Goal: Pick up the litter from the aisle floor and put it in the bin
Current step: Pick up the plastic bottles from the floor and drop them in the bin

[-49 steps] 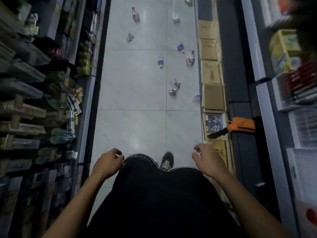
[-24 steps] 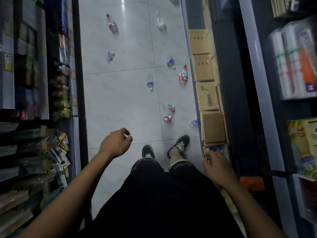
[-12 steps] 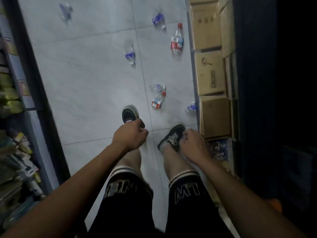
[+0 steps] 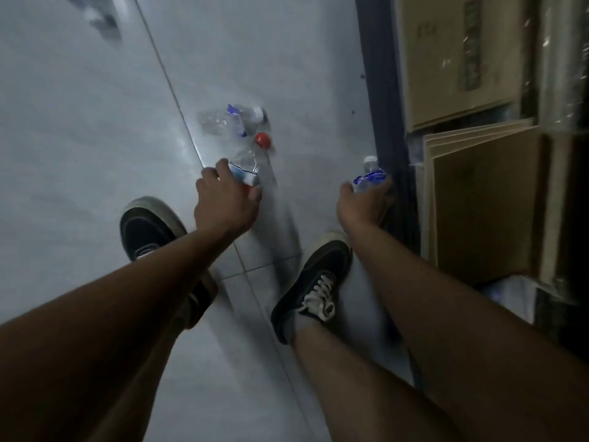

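Upper left of frame: blurred litter scrap (image 4: 102, 17) on grey tiled aisle floor (image 4: 79, 122), untouched.

Centre: half a second ago your left hand (image 4: 224, 202) hung curled above your shoes; now it is down at floor, fingers (image 4: 220, 165) wrapped round clear plastic bottle with red cap (image 4: 251, 157). Crushed clear bottle with blue label (image 4: 228, 121) lies just beyond, still loose.

Centre right: your right hand (image 4: 363, 202) has also dropped, fingers holding small clear bottle with white cap and blue label (image 4: 368, 173) beside dark shelf base (image 4: 382, 106).

Right: brown cardboard boxes (image 4: 462, 59).

Two pieces secured, judging by grips; bin not in view.
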The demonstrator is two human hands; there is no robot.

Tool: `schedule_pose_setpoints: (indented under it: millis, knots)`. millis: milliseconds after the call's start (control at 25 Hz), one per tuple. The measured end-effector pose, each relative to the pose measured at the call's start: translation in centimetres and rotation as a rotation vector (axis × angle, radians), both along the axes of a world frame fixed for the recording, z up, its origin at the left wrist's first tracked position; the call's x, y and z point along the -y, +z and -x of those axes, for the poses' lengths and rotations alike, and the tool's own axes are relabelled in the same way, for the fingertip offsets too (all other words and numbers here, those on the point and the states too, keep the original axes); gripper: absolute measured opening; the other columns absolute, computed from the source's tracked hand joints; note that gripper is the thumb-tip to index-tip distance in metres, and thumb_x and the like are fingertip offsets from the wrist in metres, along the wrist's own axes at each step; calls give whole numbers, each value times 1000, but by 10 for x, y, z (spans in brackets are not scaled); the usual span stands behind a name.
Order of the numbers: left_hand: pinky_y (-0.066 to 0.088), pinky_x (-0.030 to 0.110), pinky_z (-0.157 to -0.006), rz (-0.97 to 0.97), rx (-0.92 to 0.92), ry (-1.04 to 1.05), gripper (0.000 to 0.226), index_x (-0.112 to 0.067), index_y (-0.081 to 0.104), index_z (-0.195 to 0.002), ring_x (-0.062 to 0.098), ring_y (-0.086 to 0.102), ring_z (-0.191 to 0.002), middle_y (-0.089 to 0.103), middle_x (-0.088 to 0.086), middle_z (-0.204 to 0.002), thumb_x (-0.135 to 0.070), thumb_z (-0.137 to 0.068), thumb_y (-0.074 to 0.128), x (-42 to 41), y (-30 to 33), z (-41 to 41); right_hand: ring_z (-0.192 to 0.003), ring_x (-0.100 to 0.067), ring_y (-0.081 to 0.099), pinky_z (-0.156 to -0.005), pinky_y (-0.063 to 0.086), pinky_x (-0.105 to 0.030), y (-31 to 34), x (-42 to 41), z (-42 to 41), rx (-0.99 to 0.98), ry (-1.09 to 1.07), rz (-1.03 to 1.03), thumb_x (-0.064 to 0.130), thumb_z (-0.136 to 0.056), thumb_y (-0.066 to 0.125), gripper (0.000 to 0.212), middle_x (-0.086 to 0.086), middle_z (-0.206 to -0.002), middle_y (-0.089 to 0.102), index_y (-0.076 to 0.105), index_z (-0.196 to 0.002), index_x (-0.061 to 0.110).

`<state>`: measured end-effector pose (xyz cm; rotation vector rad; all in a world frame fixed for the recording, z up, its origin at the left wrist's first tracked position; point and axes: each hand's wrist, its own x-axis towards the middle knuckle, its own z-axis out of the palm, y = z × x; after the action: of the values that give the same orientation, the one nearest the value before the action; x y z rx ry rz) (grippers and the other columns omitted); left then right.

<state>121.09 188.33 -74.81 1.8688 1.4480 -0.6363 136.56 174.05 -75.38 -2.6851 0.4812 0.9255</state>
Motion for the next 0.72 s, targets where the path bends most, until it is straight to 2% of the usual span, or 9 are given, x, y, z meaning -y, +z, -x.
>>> schedule_pose_setpoints:
  millis: [120,200,280,360,440,520,600,720]
  knots:
    - [42,47,-75,-54,12,-27,59,-9,41,-130,40,47,-120,44,18,-130,-38,-87,68,10,-57,-5,-137,-46,41,-107,40,-49,-57,6,-7,33,-23,107,41,-89,74,94,-24,-156,25,15,-160,24]
    - [37,43,-68,-77,23,-24,50,-9,42,-120,41,49,-112,45,18,-123,-28,-82,68,15,-71,-1,-136,-46,41,-108,38,-49,-73,7,-6,58,-12,175,39,-89,75,90,-25,-155,23,19,-157,20]
    - [38,42,-68,-60,56,-40,46,-8,42,-119,40,48,-109,45,18,-121,-22,-82,66,19,-73,7,-128,-43,48,-97,39,-39,-80,9,-4,55,-20,192,26,-90,73,78,-24,-154,24,27,-151,17]
    - [40,45,-75,-3,89,-109,52,-6,39,-131,41,46,-111,47,21,-124,-22,-87,62,23,-62,20,-116,-42,54,-83,38,-34,-71,12,5,-19,-6,134,19,-89,69,65,-22,-147,33,30,-141,18]
    - [43,53,-85,63,58,-134,65,-7,28,-144,42,43,-117,49,22,-128,-22,-88,58,25,-38,31,-105,-41,59,-82,48,-40,-48,17,21,-100,57,68,26,-86,69,60,-20,-134,48,28,-129,21]
    - [43,56,-92,85,-20,-63,64,-12,29,-144,42,43,-119,50,21,-130,-21,-86,54,26,2,37,-99,-41,63,-86,56,-47,-8,21,38,-173,159,35,34,-82,70,60,-17,-122,59,26,-121,24]
    - [42,50,-94,133,-21,38,59,-14,35,-140,42,48,-116,49,21,-129,-22,-85,54,24,58,39,-99,-39,63,-87,55,-44,44,22,54,-253,232,36,39,-80,73,65,-15,-122,59,28,-125,23]
    - [43,43,-94,197,79,103,66,-12,36,-142,41,53,-112,45,19,-131,-22,-82,62,14,158,49,-111,-40,60,-90,51,-39,140,21,73,-322,280,71,38,-80,78,72,-18,-133,51,39,-136,14]
